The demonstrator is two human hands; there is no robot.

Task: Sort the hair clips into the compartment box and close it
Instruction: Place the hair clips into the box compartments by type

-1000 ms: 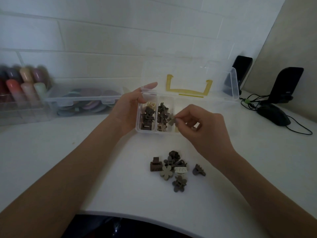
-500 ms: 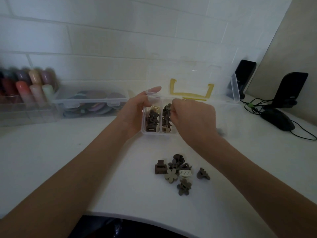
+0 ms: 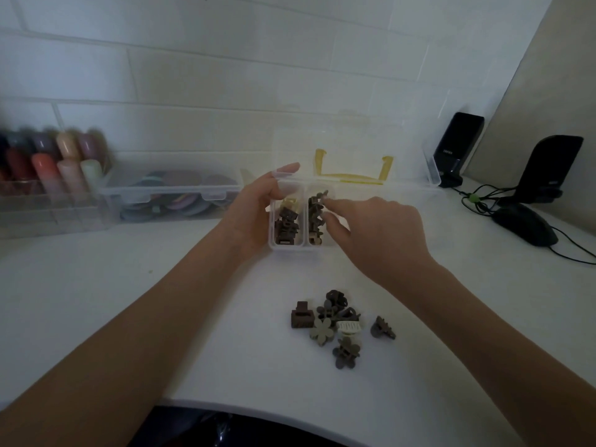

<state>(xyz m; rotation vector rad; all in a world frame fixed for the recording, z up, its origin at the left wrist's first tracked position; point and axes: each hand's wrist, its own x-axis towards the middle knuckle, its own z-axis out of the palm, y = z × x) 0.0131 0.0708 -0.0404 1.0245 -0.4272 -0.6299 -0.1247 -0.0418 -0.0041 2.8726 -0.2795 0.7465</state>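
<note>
The clear compartment box (image 3: 288, 250) stands open on the white table, its lid with a yellow handle (image 3: 351, 177) leaning back. The leftmost compartment holds dark brown clips (image 3: 286, 225); the second holds grey-brown flower clips (image 3: 314, 217). My left hand (image 3: 253, 211) grips the box's left side. My right hand (image 3: 380, 235) hovers over the box and hides its right compartments. Its index fingertip touches the top flower clip, thumb apart. Several loose clips (image 3: 335, 321) lie in a pile nearer to me, among them a brown square clip (image 3: 301, 317) and a beige flower (image 3: 321, 330).
At the back left sit a clear latched box of coloured discs (image 3: 174, 195) and a rack of coloured bottles (image 3: 48, 169). Two black speakers (image 3: 458, 150) and a black mouse (image 3: 525, 227) with cables are at the right. The table's front edge (image 3: 258, 409) curves near me.
My right hand carried a grey-brown flower clip from in front of the box to the second compartment, and the clip now rests on that pile. My left hand stayed on the box.
</note>
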